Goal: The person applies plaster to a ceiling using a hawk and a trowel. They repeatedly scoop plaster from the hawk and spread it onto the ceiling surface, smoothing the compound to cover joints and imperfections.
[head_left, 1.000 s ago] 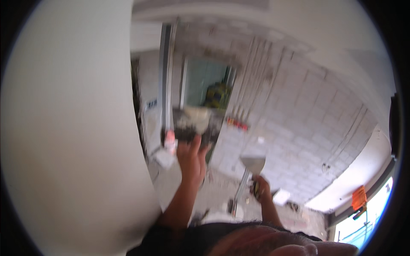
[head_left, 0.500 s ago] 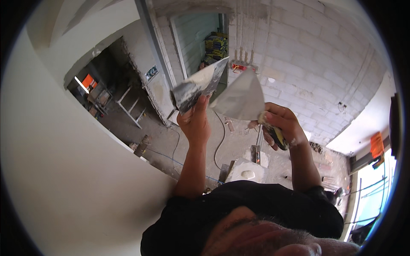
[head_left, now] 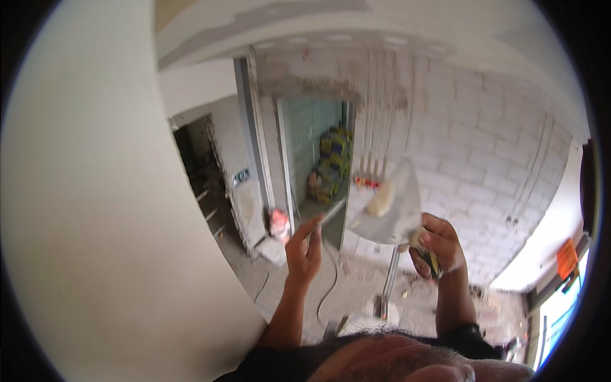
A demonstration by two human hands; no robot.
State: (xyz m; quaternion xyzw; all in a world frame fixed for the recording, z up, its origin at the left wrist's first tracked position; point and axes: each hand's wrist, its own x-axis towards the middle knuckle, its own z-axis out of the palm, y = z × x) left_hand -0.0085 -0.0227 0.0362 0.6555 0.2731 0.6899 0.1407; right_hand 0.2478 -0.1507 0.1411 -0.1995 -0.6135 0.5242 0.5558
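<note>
In my right hand (head_left: 439, 245) is a wide putty knife (head_left: 405, 207), gripped by its dark and yellow handle, its broad blade pointing up. A lump of pale plaster (head_left: 380, 197) sits on that blade. My left hand (head_left: 304, 253), closed, holds a flat metal spreading blade (head_left: 333, 209), seen nearly edge-on just left of the putty knife. How much plaster is on the left blade cannot be made out. The two blades look close together; motion blurs them, so I cannot tell whether they touch.
A smooth pale wall (head_left: 127, 210) rises close on my left. Ahead stand a block wall (head_left: 471, 140) and a doorway with stacked bags (head_left: 334, 156) behind it. A hose (head_left: 331, 280) lies on the floor. A whitish board (head_left: 363, 323) is below me, and an orange thing (head_left: 566, 258) hangs at right.
The view has tilted upward and shifted. My left blade has turned from showing its coated face to nearly edge-on. A plaster lump now shows on the right putty knife.
</note>
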